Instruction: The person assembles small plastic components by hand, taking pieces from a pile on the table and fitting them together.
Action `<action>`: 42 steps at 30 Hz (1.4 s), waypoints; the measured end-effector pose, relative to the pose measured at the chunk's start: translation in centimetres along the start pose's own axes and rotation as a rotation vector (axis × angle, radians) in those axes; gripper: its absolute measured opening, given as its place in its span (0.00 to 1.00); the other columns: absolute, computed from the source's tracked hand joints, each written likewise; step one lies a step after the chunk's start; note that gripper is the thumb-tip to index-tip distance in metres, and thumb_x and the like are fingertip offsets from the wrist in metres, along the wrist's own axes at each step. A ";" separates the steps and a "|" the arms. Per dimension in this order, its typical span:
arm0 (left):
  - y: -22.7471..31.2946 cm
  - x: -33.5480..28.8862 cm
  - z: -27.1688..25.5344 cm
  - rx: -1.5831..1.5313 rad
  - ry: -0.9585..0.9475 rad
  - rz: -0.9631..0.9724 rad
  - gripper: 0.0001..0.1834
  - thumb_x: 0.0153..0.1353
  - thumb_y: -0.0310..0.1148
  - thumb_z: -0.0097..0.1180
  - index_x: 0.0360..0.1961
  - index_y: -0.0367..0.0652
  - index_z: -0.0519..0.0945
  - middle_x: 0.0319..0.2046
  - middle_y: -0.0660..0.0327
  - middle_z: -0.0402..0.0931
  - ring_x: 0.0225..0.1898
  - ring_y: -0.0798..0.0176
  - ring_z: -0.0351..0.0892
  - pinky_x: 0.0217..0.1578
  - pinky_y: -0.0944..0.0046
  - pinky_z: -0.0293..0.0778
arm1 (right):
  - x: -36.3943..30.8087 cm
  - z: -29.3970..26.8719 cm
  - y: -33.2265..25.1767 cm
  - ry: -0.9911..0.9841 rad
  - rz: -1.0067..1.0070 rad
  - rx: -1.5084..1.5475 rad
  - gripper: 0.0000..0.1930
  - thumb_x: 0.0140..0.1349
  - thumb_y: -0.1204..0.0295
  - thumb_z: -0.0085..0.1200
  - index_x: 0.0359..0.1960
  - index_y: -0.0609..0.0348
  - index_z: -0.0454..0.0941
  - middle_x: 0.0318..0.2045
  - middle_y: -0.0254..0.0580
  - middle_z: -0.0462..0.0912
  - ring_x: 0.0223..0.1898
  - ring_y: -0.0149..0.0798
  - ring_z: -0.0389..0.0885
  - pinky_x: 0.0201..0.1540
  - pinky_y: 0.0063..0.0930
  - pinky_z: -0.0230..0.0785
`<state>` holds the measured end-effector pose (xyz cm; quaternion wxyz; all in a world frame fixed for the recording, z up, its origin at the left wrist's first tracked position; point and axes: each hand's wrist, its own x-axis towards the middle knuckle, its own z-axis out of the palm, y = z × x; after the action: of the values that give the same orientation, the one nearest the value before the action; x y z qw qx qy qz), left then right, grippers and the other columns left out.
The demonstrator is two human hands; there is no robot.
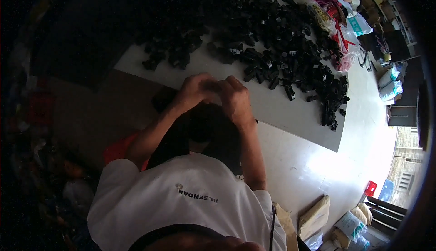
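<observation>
Along counter's (297,117) near edge, left hand (198,89) and right hand (235,99) meet, both curled; whether gripping anything, cannot tell. Black parts (272,46) heaped from far edge toward right corner. Step looks like close two-handed work; next move likely calls for steady pinch.

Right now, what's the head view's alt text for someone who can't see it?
A person's left hand and right hand are close together at the near edge of a pale table; anything between them is too dark to make out. Small black parts lie heaped across the table, with plastic bags at its far right.
</observation>
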<state>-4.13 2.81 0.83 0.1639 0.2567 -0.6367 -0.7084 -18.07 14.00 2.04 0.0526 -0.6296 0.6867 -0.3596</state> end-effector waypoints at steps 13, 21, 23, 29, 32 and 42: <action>0.1 -3.7 0.8 -0.076 -0.042 0.038 0.08 0.61 0.27 0.57 0.42 0.41 0.76 0.29 0.65 0.76 0.24 0.75 0.73 0.25 0.74 0.70 | -5.3 0.8 -0.9 -0.162 0.530 0.754 0.10 0.60 0.71 0.56 0.41 0.62 0.77 0.30 0.50 0.80 0.28 0.47 0.77 0.34 0.33 0.70; 1.2 4.5 -2.7 0.892 0.220 0.597 0.23 0.62 0.22 0.54 0.60 0.41 0.71 0.54 0.52 0.73 0.54 0.48 0.73 0.52 0.54 0.72 | -3.6 -1.4 1.2 0.054 0.152 0.057 0.10 0.57 0.73 0.57 0.41 0.57 0.78 0.34 0.47 0.80 0.31 0.44 0.81 0.30 0.35 0.73; -0.6 7.5 -2.5 1.061 0.321 0.642 0.25 0.60 0.21 0.55 0.60 0.41 0.70 0.56 0.51 0.71 0.55 0.45 0.71 0.54 0.53 0.71 | -1.8 -2.9 2.9 0.109 0.300 -0.060 0.10 0.58 0.73 0.56 0.42 0.55 0.78 0.36 0.48 0.80 0.34 0.48 0.81 0.32 0.38 0.73; -1.7 7.5 -1.8 0.986 0.200 0.497 0.22 0.56 0.19 0.59 0.52 0.40 0.73 0.50 0.50 0.71 0.52 0.44 0.72 0.47 0.51 0.72 | -2.7 -0.4 6.9 0.099 0.315 -0.469 0.12 0.60 0.69 0.51 0.46 0.48 0.78 0.43 0.48 0.78 0.37 0.50 0.80 0.32 0.42 0.75; -0.3 5.4 -1.1 1.056 0.214 0.452 0.19 0.56 0.20 0.60 0.50 0.40 0.73 0.47 0.50 0.72 0.49 0.44 0.74 0.46 0.52 0.72 | -2.7 -0.1 5.3 0.221 0.285 -0.436 0.13 0.58 0.68 0.53 0.45 0.50 0.76 0.43 0.48 0.76 0.35 0.53 0.80 0.30 0.41 0.75; -1.2 1.8 2.0 0.364 -0.045 0.340 0.15 0.58 0.22 0.57 0.48 0.38 0.75 0.44 0.58 0.74 0.47 0.60 0.77 0.46 0.63 0.74 | -3.7 -1.3 0.6 0.380 0.110 0.362 0.14 0.51 0.76 0.60 0.40 0.61 0.74 0.33 0.48 0.76 0.36 0.52 0.77 0.38 0.38 0.71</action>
<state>-6.64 3.63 -0.51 0.2174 0.1553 -0.7915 -0.5497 -18.49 17.83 1.23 0.0537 -0.4928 0.6420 -0.5849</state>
